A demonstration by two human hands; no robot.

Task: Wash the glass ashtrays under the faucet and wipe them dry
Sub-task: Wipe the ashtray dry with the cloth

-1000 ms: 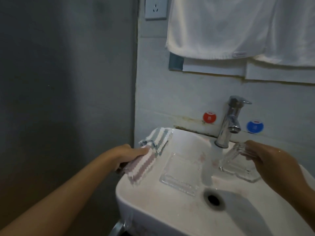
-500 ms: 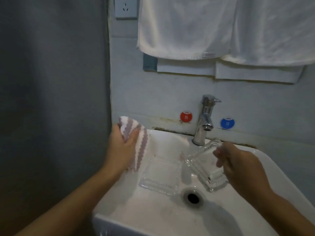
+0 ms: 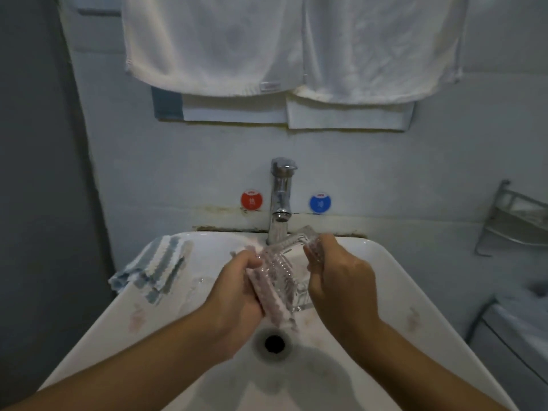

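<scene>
L hand (image 3: 237,287): fingers curled, pressing pink-striped cloth (image 3: 272,295) on glass ashtray (image 3: 284,259) | R hand (image 3: 335,274): fingers gripping ashtray's far edge | ashtray tilted, just below faucet (image 3: 281,200), above drain (image 3: 274,343)

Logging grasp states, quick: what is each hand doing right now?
Left hand: grips the pink cloth against the ashtray.
Right hand: fingers curled round the ashtray's edge, holding it.

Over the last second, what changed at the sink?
The left hand lifted the pink striped cloth off the sink rim and now presses it against the glass ashtray, which the right hand still holds. The blue striped cloth stayed put.
</scene>
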